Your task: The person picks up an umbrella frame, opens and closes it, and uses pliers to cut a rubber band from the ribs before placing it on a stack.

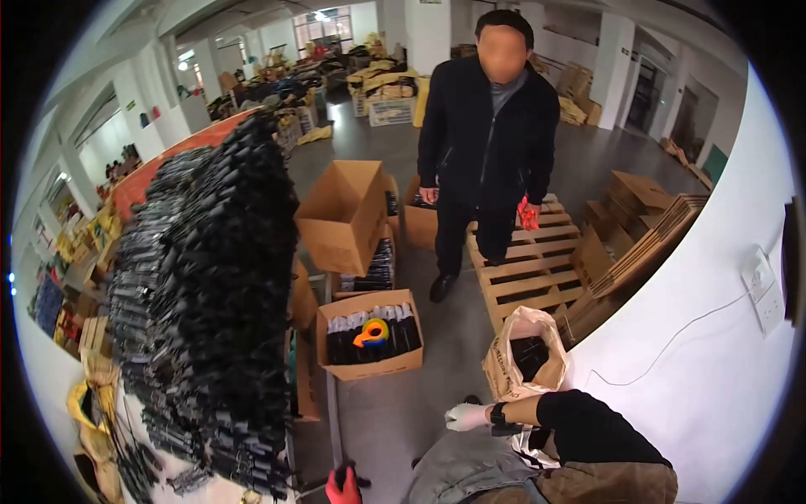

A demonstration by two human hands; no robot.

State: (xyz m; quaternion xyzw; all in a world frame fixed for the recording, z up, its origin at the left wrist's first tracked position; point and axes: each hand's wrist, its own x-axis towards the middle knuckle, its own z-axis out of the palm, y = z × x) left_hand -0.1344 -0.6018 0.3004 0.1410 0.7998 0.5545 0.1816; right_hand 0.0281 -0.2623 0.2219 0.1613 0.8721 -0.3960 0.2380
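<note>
At the lower edge, my left hand [342,487] in a red glove is closed around a small black piece [361,480] whose kind I cannot make out. My right hand [468,417] wears a white glove, with a dark band at the wrist. Its fingers are drawn together over my grey clothing [470,466]; what they hold, if anything, is hidden. Left of my left hand rises a tall heap of slim black bundled items [214,294]. Ahead stands an open carton [374,370] of black items with pale ends, an orange-yellow tape dispenser [371,333] lying on top.
A person [489,143] in dark clothes stands ahead, holding something red [528,213]. Beside them are a wooden pallet [537,269] and flattened cartons [646,252]. An open paper sack [525,378] stands near my right arm. An empty-looking carton [342,210] sits behind the packed one.
</note>
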